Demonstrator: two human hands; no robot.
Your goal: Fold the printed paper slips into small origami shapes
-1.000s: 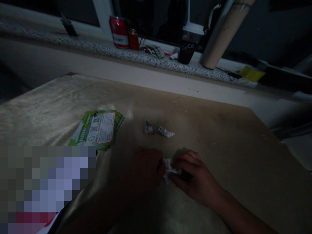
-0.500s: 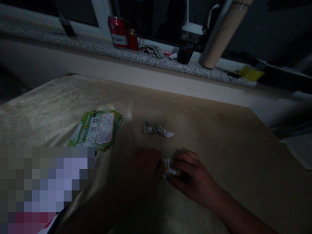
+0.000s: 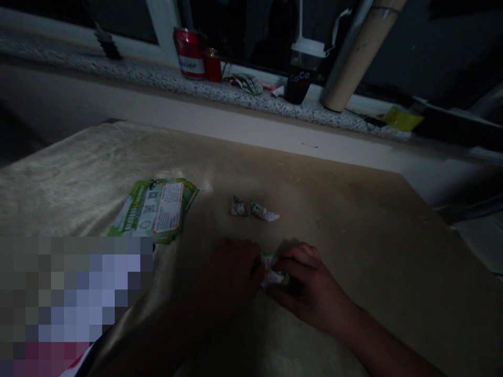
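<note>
Both my hands meet low on the table over one small folded paper piece (image 3: 271,272), white with orange and green print. My left hand (image 3: 230,275) pinches its left side with closed fingers. My right hand (image 3: 310,288) pinches its right side, fingers curled over it. Much of the piece is hidden between my fingers. Just beyond my hands lie two small folded paper shapes (image 3: 253,208), side by side and touching. A fanned stack of green printed leaflets (image 3: 157,208) lies to the left of them.
The beige table (image 3: 353,220) ends at a speckled window ledge holding a red can (image 3: 189,46), a small red lighter (image 3: 214,65), a dark lidded cup (image 3: 302,70), a cardboard tube (image 3: 359,52) and yellow paper (image 3: 401,119). A blurred patch covers the lower left.
My hands have stayed in place, fingers shifting slightly on the folded piece, which looks a little more pressed together. The view has drifted slightly.
</note>
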